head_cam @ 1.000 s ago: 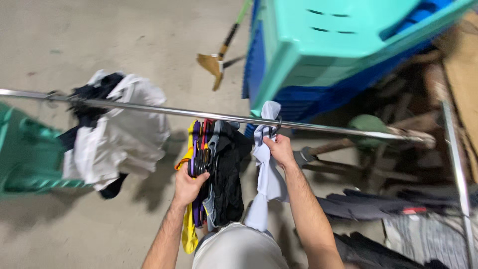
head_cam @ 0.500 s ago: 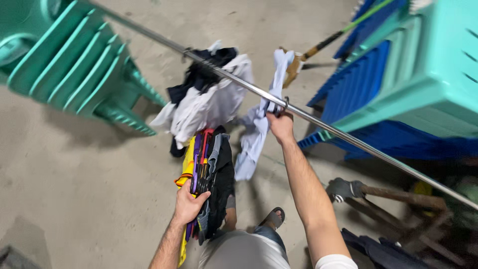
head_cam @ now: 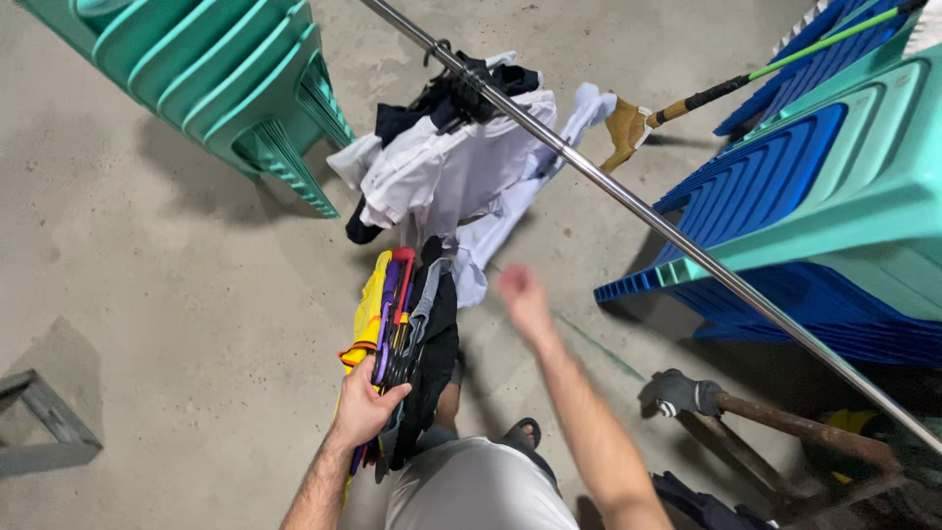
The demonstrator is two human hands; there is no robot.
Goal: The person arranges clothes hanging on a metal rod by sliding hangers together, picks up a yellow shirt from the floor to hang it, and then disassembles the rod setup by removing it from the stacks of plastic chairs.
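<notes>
Clothes bundle: a bunch of dark, yellow and grey garments on coloured plastic hangers (head_cam: 407,334), hanging down from the left hand and not yet on the rail.
Head view, left hand: the left hand (head_cam: 365,407) has its fingers (head_cam: 388,400) closed round the lower part of the bundle, purple and red hanger arms showing just above them.
Head view, right hand: the right hand (head_cam: 522,297) is blurred and in mid-air, to the right of the bundle and apart from it; it holds nothing that can be seen, and whether its fingers are spread or curled cannot be told.
Rail: a long shiny metal rail (head_cam: 628,206) runs slantwise above both hands, well clear of the fingers.
Done, by the look of it: a white shirt and dark garments (head_cam: 446,162) and a pale blue cloth (head_cam: 579,113) are already draped on the rail, up beyond the bundle.
Left, by the look of it: every piece in the left hand is off the rail.
Around: stacked teal plastic chairs (head_cam: 226,79) far to the left of the fingers; stacked blue and teal chairs (head_cam: 814,196) to the right; a broom with a green handle (head_cam: 687,98) beyond the rail; bare concrete floor (head_cam: 177,294) beneath.
</notes>
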